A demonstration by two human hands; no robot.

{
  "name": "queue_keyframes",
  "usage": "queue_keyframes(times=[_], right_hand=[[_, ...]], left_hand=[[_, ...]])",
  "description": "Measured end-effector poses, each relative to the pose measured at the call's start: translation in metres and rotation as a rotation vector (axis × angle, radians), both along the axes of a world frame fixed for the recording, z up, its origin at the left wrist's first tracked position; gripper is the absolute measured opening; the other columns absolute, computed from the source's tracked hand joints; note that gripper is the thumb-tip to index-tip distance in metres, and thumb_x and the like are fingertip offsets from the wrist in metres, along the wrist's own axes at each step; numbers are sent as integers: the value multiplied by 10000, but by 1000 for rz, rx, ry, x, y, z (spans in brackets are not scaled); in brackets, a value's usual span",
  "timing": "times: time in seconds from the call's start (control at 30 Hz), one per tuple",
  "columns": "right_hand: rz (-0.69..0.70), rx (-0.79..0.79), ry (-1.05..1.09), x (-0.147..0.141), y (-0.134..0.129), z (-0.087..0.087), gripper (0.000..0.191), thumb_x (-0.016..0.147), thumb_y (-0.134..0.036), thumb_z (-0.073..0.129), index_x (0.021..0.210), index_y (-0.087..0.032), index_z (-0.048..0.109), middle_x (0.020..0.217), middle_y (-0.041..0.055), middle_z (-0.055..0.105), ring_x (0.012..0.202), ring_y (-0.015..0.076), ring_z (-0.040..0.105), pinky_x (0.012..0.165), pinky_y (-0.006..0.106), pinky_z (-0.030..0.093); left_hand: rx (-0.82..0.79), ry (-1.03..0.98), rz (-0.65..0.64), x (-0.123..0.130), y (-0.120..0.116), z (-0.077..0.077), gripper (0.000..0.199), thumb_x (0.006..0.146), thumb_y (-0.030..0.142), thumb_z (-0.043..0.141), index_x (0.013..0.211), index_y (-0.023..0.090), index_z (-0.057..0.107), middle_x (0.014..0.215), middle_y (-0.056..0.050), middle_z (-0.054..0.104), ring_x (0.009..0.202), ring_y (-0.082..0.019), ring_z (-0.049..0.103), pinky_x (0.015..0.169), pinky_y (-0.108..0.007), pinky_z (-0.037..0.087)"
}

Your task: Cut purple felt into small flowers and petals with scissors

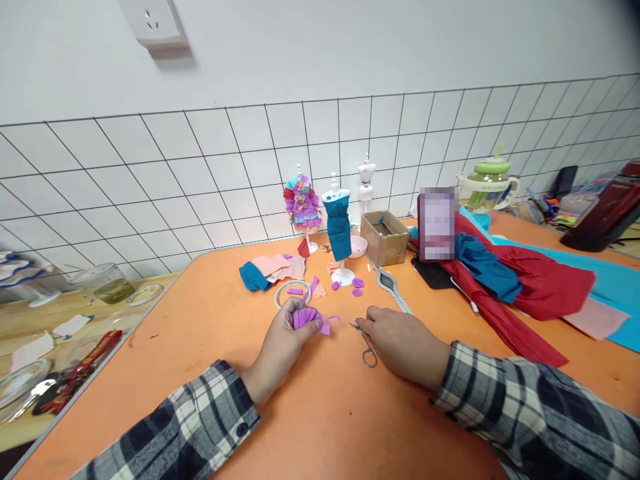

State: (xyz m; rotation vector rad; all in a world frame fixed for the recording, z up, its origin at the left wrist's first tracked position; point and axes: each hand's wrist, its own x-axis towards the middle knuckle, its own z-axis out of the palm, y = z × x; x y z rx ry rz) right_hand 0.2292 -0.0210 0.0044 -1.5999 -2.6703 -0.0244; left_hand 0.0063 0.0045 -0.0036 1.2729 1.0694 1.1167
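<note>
My left hand [286, 333] is closed on a gathered piece of purple crepe paper [305, 319], whose thin end points right. To the right, my right hand [395, 337] has its fingers bent at small metal scissors [369, 353]; the blades point up and left, and the handle loops lie by the tabletop. Just behind my left hand is a tape roll [280, 295] with purple scraps in and around it. A small mannequin [339, 230] wrapped in teal paper stands beyond both hands, with purple pieces [357, 283] near its base.
Behind stand a dressed mannequin [303, 203] and a bare one [367, 177]. A cardboard box [384, 240], a phone [437, 227] and red crepe paper [545, 280] are at the right. Teal and pink paper [273, 268] lies back left. The orange table [320, 420] meets a lower wooden surface at left.
</note>
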Motion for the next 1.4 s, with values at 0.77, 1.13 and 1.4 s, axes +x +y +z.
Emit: queue_keyframes(times=[0.77, 1.13, 1.4], right_hand=[[-87, -504, 1481, 5, 19, 6, 294, 761, -295, 605, 1014, -196, 491, 743, -37, 444, 593, 87, 436, 464, 185, 376], [331, -498, 1135, -3, -6, 9, 205, 882, -329, 585, 1025, -213, 494, 838, 0, 574, 652, 99, 506, 580, 223, 379], [-24, -44, 526, 6, 6, 11, 329, 884, -453, 542, 1087, -196, 561, 991, 63, 590, 827, 189, 567, 676, 295, 413]], left_hand=[[46, -74, -49, 0, -6, 0, 287, 793, 319, 709, 1010, 228, 543, 960, -13, 654, 962, -184, 600, 860, -299, 450], [395, 349, -468, 7, -18, 21, 163, 833, 353, 637, 900, 223, 708, 957, -83, 692, 964, -268, 597, 973, -400, 386], [-3, -39, -298, 2, -6, 9, 257, 843, 405, 637, 744, 174, 580, 682, -9, 600, 634, -140, 546, 649, -258, 440]])
